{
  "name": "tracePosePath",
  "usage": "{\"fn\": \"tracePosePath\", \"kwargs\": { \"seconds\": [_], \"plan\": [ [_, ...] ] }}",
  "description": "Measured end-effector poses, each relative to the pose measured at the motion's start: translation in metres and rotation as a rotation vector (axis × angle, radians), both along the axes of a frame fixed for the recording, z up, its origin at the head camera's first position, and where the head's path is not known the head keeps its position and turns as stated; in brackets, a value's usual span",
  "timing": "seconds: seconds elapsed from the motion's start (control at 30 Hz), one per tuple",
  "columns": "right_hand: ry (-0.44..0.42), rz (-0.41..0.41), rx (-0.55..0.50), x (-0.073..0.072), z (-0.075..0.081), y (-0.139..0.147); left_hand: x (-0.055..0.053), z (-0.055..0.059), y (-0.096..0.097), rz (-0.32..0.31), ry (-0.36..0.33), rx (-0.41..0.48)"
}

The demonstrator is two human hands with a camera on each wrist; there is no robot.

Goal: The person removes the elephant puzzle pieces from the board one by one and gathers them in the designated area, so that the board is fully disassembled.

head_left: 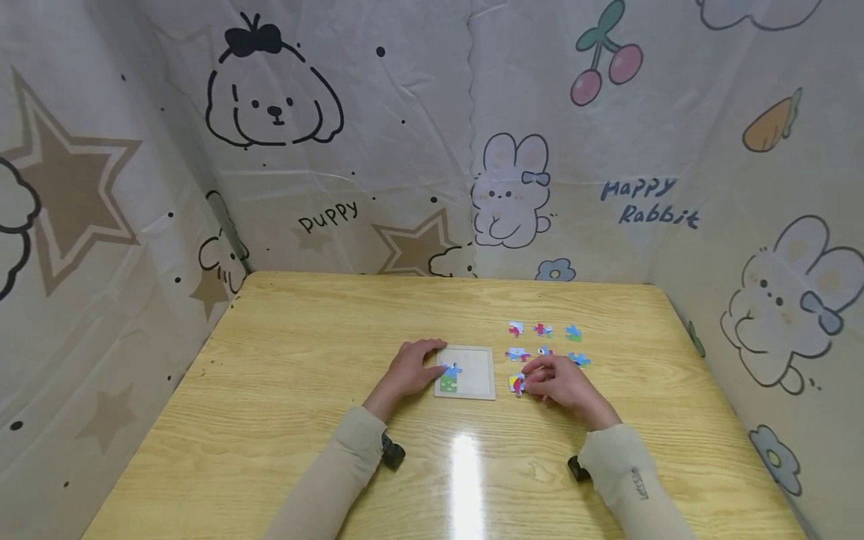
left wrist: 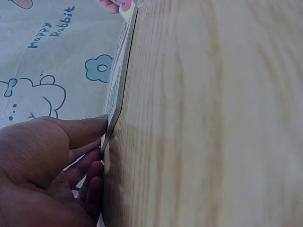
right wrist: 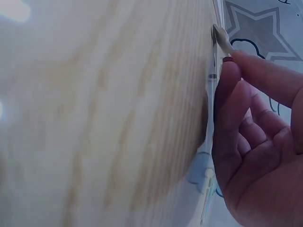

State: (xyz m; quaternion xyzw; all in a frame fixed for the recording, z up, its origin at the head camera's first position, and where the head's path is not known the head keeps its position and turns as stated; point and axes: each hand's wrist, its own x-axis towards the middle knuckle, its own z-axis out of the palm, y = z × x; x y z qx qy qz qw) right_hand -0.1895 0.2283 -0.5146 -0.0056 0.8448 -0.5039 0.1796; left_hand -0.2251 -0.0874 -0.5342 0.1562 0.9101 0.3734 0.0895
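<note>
A square wooden puzzle tray (head_left: 478, 373) lies flat on the table. Two joined jigsaw pieces (head_left: 448, 385), blue and green, sit along its left side. My left hand (head_left: 408, 370) holds the tray's left edge; its thumb reaches over the frame and a finger lies at the far left corner. In the left wrist view, the thumb touches the tray rim. Right of the tray, my right hand (head_left: 559, 382) pinches a yellow, red and blue jigsaw piece (head_left: 516, 384) between thumb and fingers. In the right wrist view, that piece is seen nearly edge-on, tilted off the table.
Several loose jigsaw pieces lie in rows beyond the right hand, among them a blue-green piece (head_left: 574, 333) and a red-white piece (head_left: 516, 328). The wooden table (head_left: 304, 330) is bordered by a printed cloth curtain (head_left: 405, 150) at the back and sides.
</note>
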Motion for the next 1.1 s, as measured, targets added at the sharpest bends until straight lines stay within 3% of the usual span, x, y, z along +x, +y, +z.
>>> {"fn": "tracePosePath", "kwargs": {
  "seconds": [0.73, 1.1],
  "plan": [
    [-0.012, -0.012, 0.024, 0.004, 0.000, 0.001, 0.001, 0.002, 0.001, 0.010, -0.014, 0.000],
    [0.030, -0.015, -0.004, -0.005, 0.003, -0.016, -0.005, -0.001, -0.009, -0.056, -0.067, 0.012]
  ]
}}
